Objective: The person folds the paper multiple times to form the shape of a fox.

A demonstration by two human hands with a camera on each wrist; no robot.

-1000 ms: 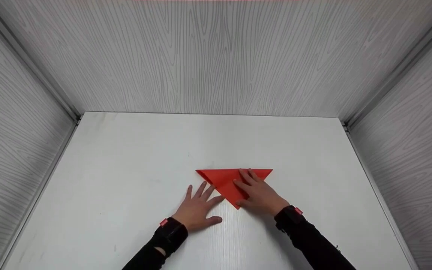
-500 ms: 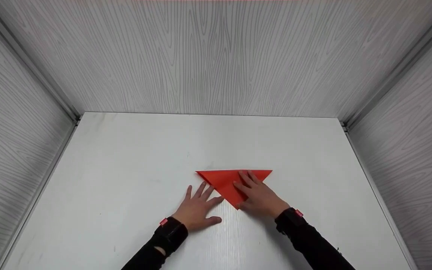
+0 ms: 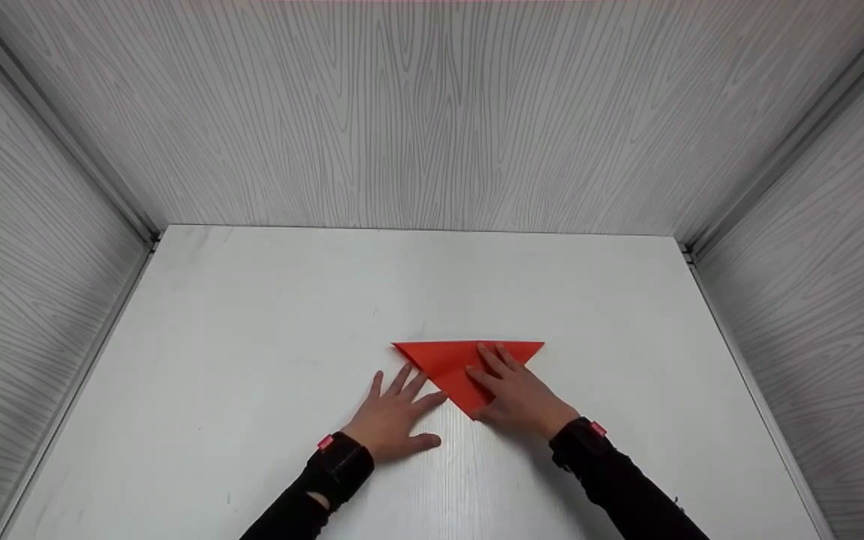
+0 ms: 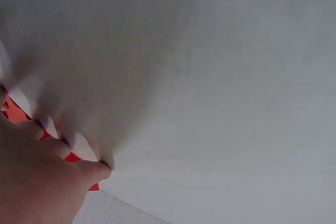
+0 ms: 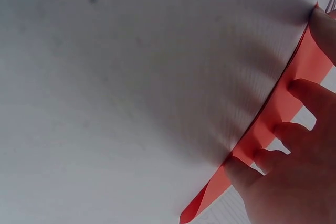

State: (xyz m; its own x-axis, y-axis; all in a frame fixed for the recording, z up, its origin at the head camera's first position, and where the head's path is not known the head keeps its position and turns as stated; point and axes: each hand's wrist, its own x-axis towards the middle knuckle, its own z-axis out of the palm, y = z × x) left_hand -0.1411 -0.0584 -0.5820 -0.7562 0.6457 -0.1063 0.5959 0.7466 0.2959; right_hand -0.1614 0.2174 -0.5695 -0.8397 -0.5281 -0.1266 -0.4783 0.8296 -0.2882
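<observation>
A red sheet of paper (image 3: pixel 443 360), folded into a triangle, lies on the white table with its long edge away from me and one corner pointing toward me. My right hand (image 3: pixel 522 396) rests on its right half, fingers spread and pressing the paper down. In the right wrist view those fingers reach across the red paper (image 5: pixel 270 116), and its layers part a little at one end. My left hand (image 3: pixel 391 424) lies with fingers spread on the table, fingertips right at the paper's left slanting edge. Red paper (image 4: pixel 72 157) shows beyond the fingers in the left wrist view.
The white tabletop (image 3: pixel 267 315) surrounds the paper. A grey wood-grain panel (image 3: pixel 417 112) stands along the back edge, with similar panels at the left (image 3: pixel 34 247) and right (image 3: pixel 814 270).
The paper's far edge and the right fingertips have shifted very slightly toward me in the head view. Both hands otherwise keep their places.
</observation>
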